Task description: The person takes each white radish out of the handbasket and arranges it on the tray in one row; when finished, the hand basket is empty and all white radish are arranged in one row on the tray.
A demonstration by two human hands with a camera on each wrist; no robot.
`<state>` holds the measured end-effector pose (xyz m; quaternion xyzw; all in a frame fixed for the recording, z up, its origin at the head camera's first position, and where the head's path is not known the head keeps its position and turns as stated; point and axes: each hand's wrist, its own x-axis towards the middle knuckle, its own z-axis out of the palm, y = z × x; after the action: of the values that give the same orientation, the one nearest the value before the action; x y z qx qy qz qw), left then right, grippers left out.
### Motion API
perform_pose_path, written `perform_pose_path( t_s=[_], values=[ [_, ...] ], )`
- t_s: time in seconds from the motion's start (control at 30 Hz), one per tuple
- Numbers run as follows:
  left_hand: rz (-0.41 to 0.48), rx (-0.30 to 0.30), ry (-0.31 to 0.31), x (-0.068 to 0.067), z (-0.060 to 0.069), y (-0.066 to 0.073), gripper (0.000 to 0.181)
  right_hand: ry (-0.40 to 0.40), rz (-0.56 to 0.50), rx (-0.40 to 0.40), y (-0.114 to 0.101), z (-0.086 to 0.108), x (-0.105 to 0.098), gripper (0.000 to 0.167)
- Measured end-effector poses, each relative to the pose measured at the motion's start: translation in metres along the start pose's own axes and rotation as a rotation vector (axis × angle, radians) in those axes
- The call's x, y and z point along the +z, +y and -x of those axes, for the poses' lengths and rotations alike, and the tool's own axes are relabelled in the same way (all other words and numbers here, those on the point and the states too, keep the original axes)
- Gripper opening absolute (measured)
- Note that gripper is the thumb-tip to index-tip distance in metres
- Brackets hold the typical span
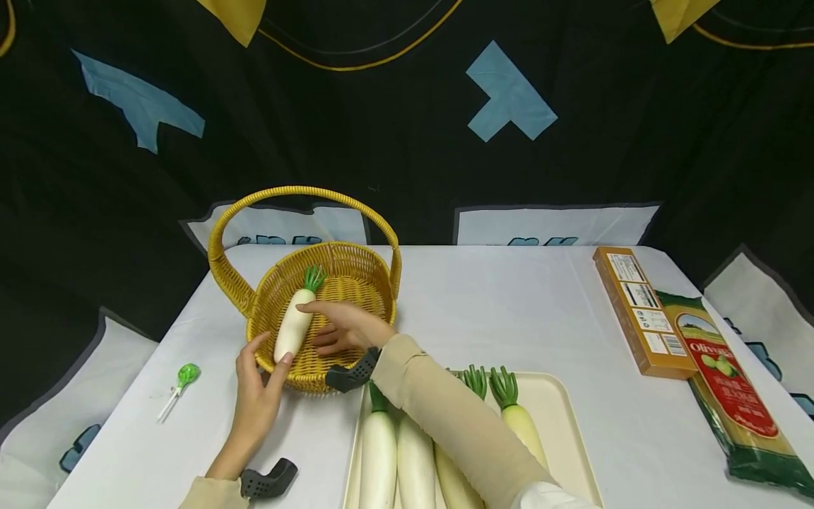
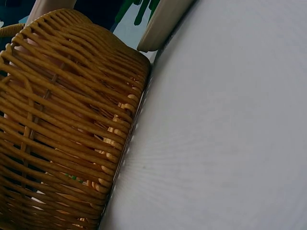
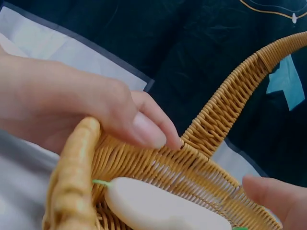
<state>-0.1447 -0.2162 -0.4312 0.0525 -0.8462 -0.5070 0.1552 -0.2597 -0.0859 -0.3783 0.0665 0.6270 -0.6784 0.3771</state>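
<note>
A white daikon with short green stalks lies in the woven yellow basket, leaning along its left side. My right hand is inside the basket, thumb over the stalk end of the daikon and fingers apart beside it. In the right wrist view its thumb stands clear of the daikon. My left hand holds the basket's front-left rim, thumb near the daikon's root tip; part of its fingers is hidden. The left wrist view shows only the basket's outer wall and the tabletop.
A cream tray with several daikons sits in front of the basket, partly under my right forearm. A green lollipop lies at left. An orange-brown box and a pasta packet lie at right.
</note>
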Motion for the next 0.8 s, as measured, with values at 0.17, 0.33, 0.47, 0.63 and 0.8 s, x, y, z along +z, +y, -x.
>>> perform_pose_path(
  t_s=[0.17, 0.33, 0.47, 0.63, 0.8],
  values=[
    [-0.013, -0.002, 0.01, 0.0, 0.001, 0.0, 0.055, 0.029, -0.025, 0.033, 0.001, -0.004, 0.011, 0.061],
    [-0.018, 0.011, 0.014, 0.003, 0.0, 0.0, 0.054, 0.044, -0.031, 0.022, 0.002, -0.006, 0.022, 0.045],
    [-0.024, 0.01, 0.008, 0.004, 0.0, 0.0, 0.054, 0.063, 0.012, 0.012, 0.004, -0.007, 0.027, 0.033],
    [-0.037, 0.007, 0.009, 0.003, 0.002, 0.0, 0.053, 0.129, 0.066, -0.036, 0.009, -0.007, 0.033, 0.03],
    [-0.038, 0.03, 0.011, 0.001, 0.0, 0.0, 0.052, 0.15, 0.102, -0.149, 0.012, -0.007, 0.037, 0.067]
  ],
)
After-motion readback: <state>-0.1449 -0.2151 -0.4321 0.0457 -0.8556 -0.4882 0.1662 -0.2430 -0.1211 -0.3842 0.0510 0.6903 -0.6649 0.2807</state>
